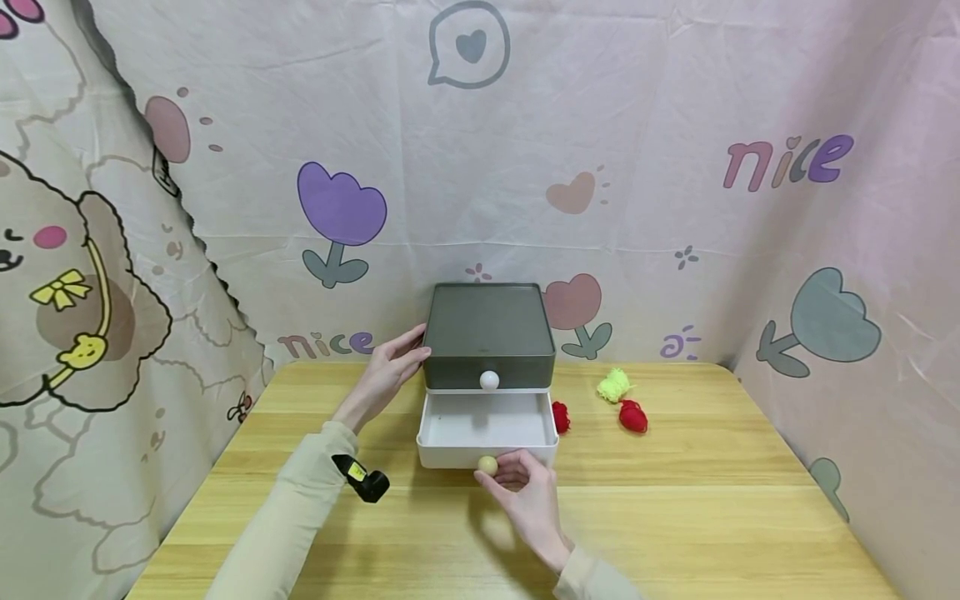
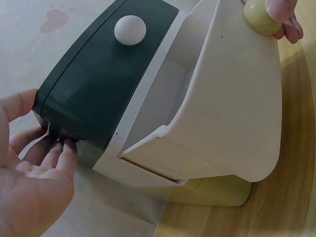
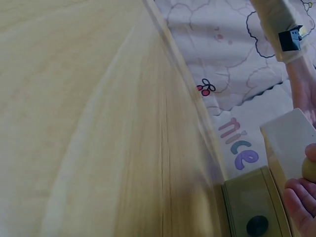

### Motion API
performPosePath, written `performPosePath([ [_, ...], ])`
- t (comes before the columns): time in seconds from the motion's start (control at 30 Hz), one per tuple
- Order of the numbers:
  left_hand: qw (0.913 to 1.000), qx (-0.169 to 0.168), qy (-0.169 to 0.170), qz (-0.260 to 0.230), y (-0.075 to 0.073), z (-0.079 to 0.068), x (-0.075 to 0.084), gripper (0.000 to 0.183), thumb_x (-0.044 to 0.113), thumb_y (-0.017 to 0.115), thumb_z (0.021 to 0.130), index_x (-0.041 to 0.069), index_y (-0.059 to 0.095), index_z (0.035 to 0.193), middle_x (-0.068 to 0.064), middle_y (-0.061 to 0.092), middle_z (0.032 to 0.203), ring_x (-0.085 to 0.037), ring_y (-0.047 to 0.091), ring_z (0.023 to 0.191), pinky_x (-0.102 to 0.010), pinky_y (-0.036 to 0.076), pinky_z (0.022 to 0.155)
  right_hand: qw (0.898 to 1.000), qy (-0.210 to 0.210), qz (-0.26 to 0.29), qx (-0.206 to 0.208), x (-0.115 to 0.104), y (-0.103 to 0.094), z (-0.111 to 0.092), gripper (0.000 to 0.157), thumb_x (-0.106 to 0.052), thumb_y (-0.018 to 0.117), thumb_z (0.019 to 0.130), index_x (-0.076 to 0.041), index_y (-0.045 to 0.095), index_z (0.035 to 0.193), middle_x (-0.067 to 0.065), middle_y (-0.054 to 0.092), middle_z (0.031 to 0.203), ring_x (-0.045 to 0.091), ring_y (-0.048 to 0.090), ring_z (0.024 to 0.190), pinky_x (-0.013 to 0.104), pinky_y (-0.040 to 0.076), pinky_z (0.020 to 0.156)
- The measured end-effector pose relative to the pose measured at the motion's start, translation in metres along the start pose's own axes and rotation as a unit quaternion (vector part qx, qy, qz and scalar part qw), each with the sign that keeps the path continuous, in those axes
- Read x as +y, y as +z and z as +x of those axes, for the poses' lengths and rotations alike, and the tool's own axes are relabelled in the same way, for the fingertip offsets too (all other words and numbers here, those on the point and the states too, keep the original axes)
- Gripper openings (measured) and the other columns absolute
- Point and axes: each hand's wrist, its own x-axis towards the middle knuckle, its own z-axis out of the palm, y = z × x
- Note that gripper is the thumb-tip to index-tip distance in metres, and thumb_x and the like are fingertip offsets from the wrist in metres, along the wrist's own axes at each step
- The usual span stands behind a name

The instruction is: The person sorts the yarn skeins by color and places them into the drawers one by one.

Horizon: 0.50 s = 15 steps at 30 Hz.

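A small drawer unit (image 1: 491,321) has a dark grey-green top section with a white knob (image 1: 489,380). Below that, a white drawer (image 1: 480,417) is pulled out and its visible inside is bare. My right hand (image 1: 528,496) pinches this drawer's round yellowish knob (image 1: 487,465) between thumb and fingers. Against the left side of the dark section rest the fingertips of my left hand (image 1: 386,375); in the left wrist view the thumb lies by its upper edge. A yellow-green bottom drawer (image 3: 252,202) with a dark knob (image 3: 257,225) shows in the right wrist view.
Right of the unit lie a yellow-green yarn bundle (image 1: 615,385) and a red one (image 1: 633,416). Another red bundle (image 1: 561,417) is partly hidden by the open drawer. Everything stands on a wooden table (image 1: 675,500), with a printed curtain (image 1: 637,100) behind.
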Motion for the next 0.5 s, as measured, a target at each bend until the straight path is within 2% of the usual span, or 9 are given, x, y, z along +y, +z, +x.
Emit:
performPosePath([
  [0.2,1.0000,-0.001,0.001,0.002,0.000,-0.001,0.000,0.064,0.021,0.057,0.087,0.011,0.026,0.141,-0.005,0.012,0.151,-0.017,0.016,0.138,-0.035,0.020,0.112,1.000,-0.020,-0.005,-0.005,0.022,0.001,-0.001,0.026,-0.018,0.078,0.066,-0.006,0.061,0.081,0.008,0.069,0.072,0.008,0.063,0.063,0.022,0.055,0.059],
  [0.37,1.0000,-0.008,0.005,0.003,-0.001,-0.001,0.000,0.063,0.021,0.056,0.088,0.011,0.025,0.142,-0.005,0.011,0.151,-0.018,0.016,0.138,-0.035,0.019,0.112,0.999,-0.044,-0.006,-0.005,0.027,0.000,-0.004,0.027,-0.026,0.078,0.066,-0.011,0.061,0.080,0.003,0.069,0.072,0.006,0.063,0.062,0.021,0.055,0.058],
  [0.5,0.9999,-0.012,0.006,0.000,0.000,-0.002,0.001,0.062,0.019,0.054,0.089,0.010,0.024,0.142,-0.006,0.011,0.151,-0.019,0.016,0.138,-0.036,0.017,0.113,0.998,-0.063,-0.005,-0.003,0.026,0.000,-0.005,0.027,-0.026,0.078,0.066,-0.010,0.061,0.080,0.002,0.068,0.071,0.006,0.063,0.061,0.022,0.055,0.057],
])
